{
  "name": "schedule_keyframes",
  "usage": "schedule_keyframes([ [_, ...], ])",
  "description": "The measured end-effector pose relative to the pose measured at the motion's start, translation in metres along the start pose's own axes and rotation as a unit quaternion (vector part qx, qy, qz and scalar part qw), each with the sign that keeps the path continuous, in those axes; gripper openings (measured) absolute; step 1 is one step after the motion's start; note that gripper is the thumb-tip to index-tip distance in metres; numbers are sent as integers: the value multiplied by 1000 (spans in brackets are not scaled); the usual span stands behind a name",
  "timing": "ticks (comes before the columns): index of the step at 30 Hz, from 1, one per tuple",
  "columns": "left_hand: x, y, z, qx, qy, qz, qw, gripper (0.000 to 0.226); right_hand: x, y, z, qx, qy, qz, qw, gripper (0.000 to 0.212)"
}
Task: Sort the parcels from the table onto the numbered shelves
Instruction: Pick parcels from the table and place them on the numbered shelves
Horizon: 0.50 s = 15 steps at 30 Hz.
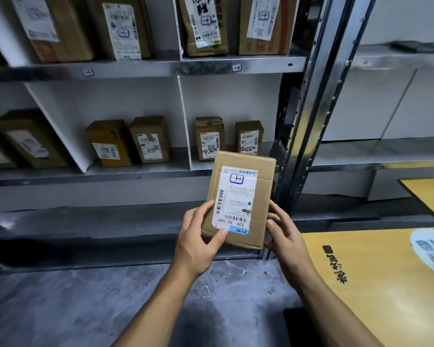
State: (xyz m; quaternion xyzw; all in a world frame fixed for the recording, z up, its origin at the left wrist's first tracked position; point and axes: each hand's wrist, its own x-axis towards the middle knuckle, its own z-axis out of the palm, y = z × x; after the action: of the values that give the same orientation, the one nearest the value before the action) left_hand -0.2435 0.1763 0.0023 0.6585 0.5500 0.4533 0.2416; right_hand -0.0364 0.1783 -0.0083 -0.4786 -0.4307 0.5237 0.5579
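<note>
Right, the parcel [238, 201] is up in the air in front of the shelves [135, 63], off the yellow table [361, 284] that sits low to the right. It is held by its lower end between two hands. The left hand [198, 244] wraps the left edge with its thumb pressed on the front, by the bottom corner of the white label [233, 199]. The right hand [283, 236] clamps the right edge, fingers curled against the cardboard. The trouble I'd watch for is a wrong bay: the boxed mark on the label reads upside down from here, and the little tags [236, 68] on the shelf lip are small and smeared, so a hasty match could go astray. With the grip so low, the top of the box could also tip forward as it is reached out. Pushing it into the lower right bay might topple the two small boxes [209, 137] standing there, and the steel post [298, 121] is just beside the parcel, easy to clip. I can't see the fingers behind the box, so how firm the hold is stays a guess. The cartons on the top shelf are cut off, those at far left are blurred, and the table runs out of sight, so any parcels waiting on it are hidden.
</note>
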Motion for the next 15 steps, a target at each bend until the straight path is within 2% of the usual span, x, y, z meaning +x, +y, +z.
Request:
schedule_keyframes([
  [2, -13, 3, 4, 12, 15, 0, 1000, 62, -8, -3, -5, -19, -20, 12, 1000, 38],
  [7, -41, 10, 10, 42, 43, -3, 998, 63, -25, -5, -10, -55, -56, 26, 997, 60],
  [15, -66, 11, -17, 89, 95, -16, 991, 63, -33, -8, 22, -29, -114, 6, 993, 62],
])
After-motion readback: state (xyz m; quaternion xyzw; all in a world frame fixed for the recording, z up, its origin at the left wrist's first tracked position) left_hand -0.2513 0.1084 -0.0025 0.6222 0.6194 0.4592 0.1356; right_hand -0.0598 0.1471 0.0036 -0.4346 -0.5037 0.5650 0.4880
